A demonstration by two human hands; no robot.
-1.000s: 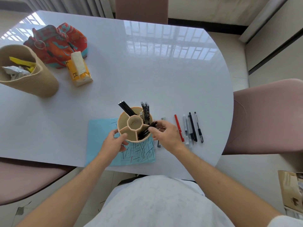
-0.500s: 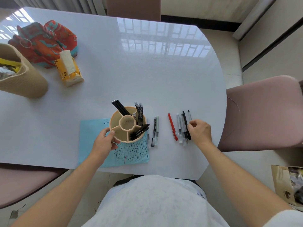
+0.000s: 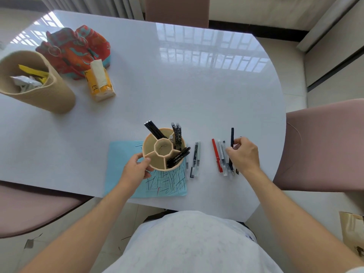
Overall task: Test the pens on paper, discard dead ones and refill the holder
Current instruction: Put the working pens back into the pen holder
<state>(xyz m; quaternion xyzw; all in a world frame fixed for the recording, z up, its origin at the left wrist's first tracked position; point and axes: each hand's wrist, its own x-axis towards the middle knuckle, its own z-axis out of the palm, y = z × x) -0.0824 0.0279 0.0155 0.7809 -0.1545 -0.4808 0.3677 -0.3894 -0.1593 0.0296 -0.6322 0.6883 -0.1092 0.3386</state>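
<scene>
Hard to read: markings on the pens too small, contents of the woven basket point(image 3: 39, 89) at upper left just crumpled paper and something yellow, its left side cut off by the frame edge. Brown bag point(image 3: 352, 231) at lower right cropped too. Lower ends of the loose pens partly hidden behind the right hand point(image 3: 245, 154).

Right hand at centre right, fingers pinched on a dark pen point(image 3: 232, 142), pen tilted up off the row of loose pens point(image 3: 221, 156), red one point(image 3: 216, 154) leftmost. Two more pens point(image 3: 195, 158) lying flat between that row and the holder point(image 3: 163, 149).

Left hand point(image 3: 137, 168) gripping the holder's near-left rim, fingers curled around the wall. Holder at centre frame, standing on the upper right corner of a blue sheet point(image 3: 126, 168) covered in scribble lines. Black pens in its upper and right compartments, centre and left compartments look empty.

Surface: glossy white table point(image 3: 177, 85), rounded right end, window reflection at top. Patterned red cloth bag point(image 3: 76, 50) and a yellow tissue pack point(image 3: 100, 81) at upper left. Pink chairs left, right and top. Pale tile floor.
</scene>
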